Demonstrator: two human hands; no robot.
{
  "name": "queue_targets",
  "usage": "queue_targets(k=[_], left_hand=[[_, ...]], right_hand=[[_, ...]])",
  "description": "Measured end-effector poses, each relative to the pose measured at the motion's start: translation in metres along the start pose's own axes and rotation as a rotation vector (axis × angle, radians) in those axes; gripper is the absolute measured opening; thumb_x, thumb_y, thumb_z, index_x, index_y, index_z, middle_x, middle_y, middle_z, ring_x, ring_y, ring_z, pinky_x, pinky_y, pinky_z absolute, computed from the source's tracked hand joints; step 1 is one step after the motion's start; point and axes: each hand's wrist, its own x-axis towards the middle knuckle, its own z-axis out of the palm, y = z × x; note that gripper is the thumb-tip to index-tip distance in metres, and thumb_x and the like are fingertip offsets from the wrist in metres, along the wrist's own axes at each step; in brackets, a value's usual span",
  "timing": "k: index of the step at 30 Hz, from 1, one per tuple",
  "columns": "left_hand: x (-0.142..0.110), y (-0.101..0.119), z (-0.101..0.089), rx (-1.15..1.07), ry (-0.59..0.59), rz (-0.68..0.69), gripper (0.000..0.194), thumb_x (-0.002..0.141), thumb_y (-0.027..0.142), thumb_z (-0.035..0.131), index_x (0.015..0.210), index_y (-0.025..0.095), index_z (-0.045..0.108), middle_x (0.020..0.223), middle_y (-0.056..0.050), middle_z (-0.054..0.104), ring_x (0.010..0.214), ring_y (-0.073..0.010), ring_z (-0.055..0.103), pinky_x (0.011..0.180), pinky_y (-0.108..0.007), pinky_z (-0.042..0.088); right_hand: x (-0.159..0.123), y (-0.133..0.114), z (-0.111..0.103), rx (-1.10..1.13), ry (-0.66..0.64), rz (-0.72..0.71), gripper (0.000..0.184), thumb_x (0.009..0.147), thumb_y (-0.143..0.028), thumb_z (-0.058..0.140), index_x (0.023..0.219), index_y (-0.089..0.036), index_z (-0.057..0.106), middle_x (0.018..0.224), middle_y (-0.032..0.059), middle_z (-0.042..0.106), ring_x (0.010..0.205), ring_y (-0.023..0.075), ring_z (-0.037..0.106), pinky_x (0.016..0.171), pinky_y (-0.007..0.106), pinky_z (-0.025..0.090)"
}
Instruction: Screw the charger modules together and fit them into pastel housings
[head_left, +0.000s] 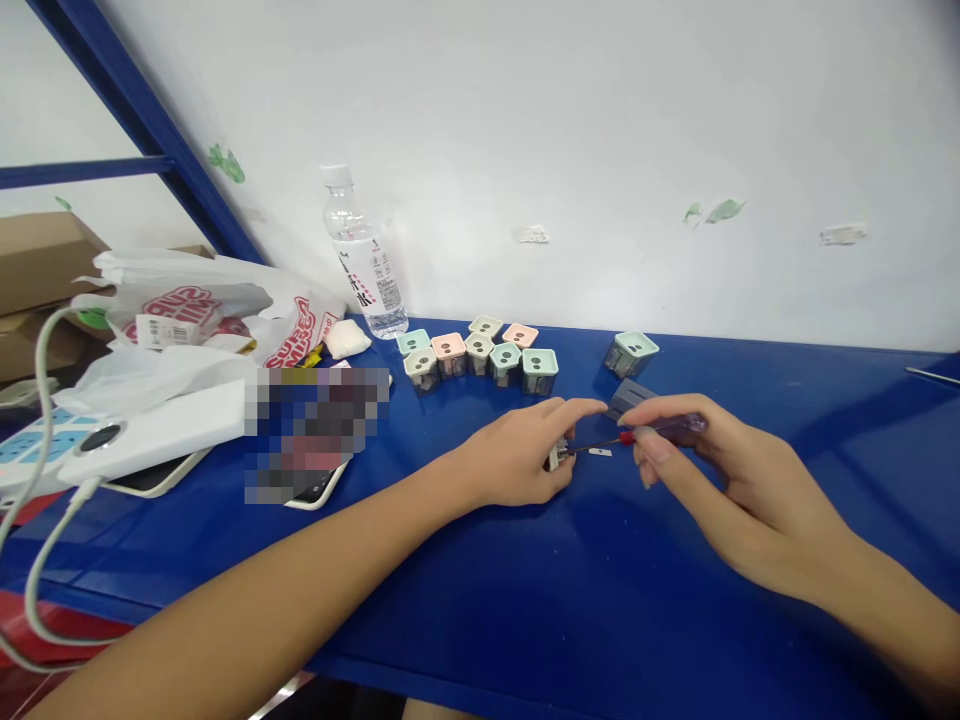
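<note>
Cardboard boxes (41, 265) and white plastic bags (202, 320) with red print crowd the far left, beside a white cable (41, 400) that drapes over the edge of the blue bench (750, 640). A plastic water bottle (364, 262) stands against the wall, and past it a cluster of small square pencil sharpeners (480, 358) with pastel tops sits in a loose arc.

The left hand (517, 455) is curled, its fingers closing on a small pale block (556, 458) that shows only at the hand's right edge, while the index finger reaches across above it. A small screwdriver (660, 430) lies almost level along its long axis, its thin shaft pointing left, with the tip at the block. The right hand (720, 480) pinches the screwdriver's translucent purple handle between thumb and fingers. The left hand is the nearer one to the block. Just below the shaft lies a pale metal sliver (599, 452); a dark grey block (628, 398) and a lone sharpener (631, 354) sit beyond.
</note>
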Motion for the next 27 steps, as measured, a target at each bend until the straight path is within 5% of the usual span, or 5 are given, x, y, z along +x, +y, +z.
queue_targets(k=[12,20,27], left_hand=[[0.000,-0.004,0.001,0.018,-0.012,0.002,0.056,0.090,0.017,0.053,0.144,0.019,0.041,0.111,-0.009,0.063,0.097,-0.0207,0.064,0.088,-0.036,0.054],[0.001,0.001,-0.003,0.082,0.008,-0.057,0.043,0.091,0.018,0.053,0.134,0.020,0.050,0.110,-0.008,0.064,0.095,-0.0204,0.064,0.087,-0.036,0.054],[0.002,0.003,-0.005,0.113,0.016,-0.110,0.038,0.091,0.022,0.057,0.129,0.017,0.057,0.110,-0.009,0.063,0.094,-0.0222,0.064,0.086,-0.039,0.055]], right_hand=[[-0.005,-0.012,0.004,-0.104,0.103,0.162,0.021,0.094,-0.049,0.060,0.085,-0.031,0.061,0.048,-0.0073,0.055,0.034,0.0134,0.048,0.038,0.030,0.036],[0.005,0.000,-0.010,-0.076,0.192,0.235,0.026,0.093,-0.049,0.062,0.081,-0.026,0.063,0.054,-0.0038,0.064,0.044,0.0147,0.061,0.037,0.025,0.041],[0.012,0.011,-0.014,-0.153,0.090,0.162,0.022,0.093,-0.041,0.059,0.079,-0.024,0.063,0.053,-0.0044,0.061,0.040,0.0112,0.053,0.038,0.023,0.038]])
